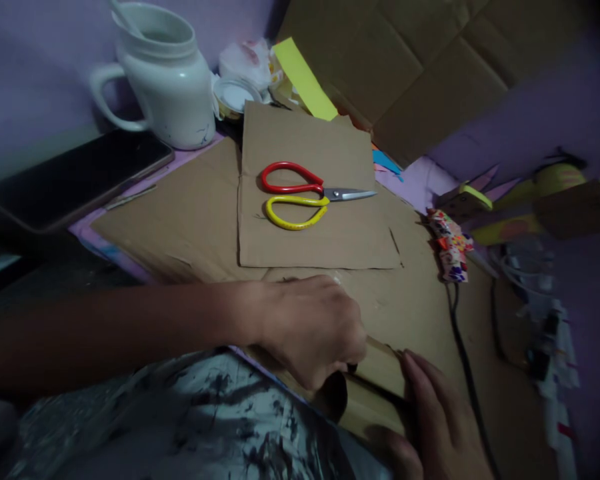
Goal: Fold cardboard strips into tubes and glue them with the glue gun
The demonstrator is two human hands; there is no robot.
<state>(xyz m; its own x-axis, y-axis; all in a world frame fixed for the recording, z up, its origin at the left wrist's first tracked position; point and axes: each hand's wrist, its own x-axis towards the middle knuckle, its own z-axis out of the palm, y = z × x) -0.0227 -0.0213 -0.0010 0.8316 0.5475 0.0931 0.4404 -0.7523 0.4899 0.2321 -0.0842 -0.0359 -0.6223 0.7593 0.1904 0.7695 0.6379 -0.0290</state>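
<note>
At the table's near edge, my left hand is closed in a fist, knuckles up, at the end of a brown cardboard piece. A small dark bit shows under its fingers, but what they hold is hidden. The cardboard piece looks rolled into tubes, with a dark round opening at its near end and a dark line along it. My right hand grips its other end, thumb on the near side and fingers on the far side. Beyond my hands, scissors with one red and one yellow handle lie on a flat cardboard sheet.
A white mug with a spoon handle stands back left, beside a dark phone-like slab. Behind the sheet are a small lidded tub and a yellow paper strip. A floral-wrapped item and black cord lie right.
</note>
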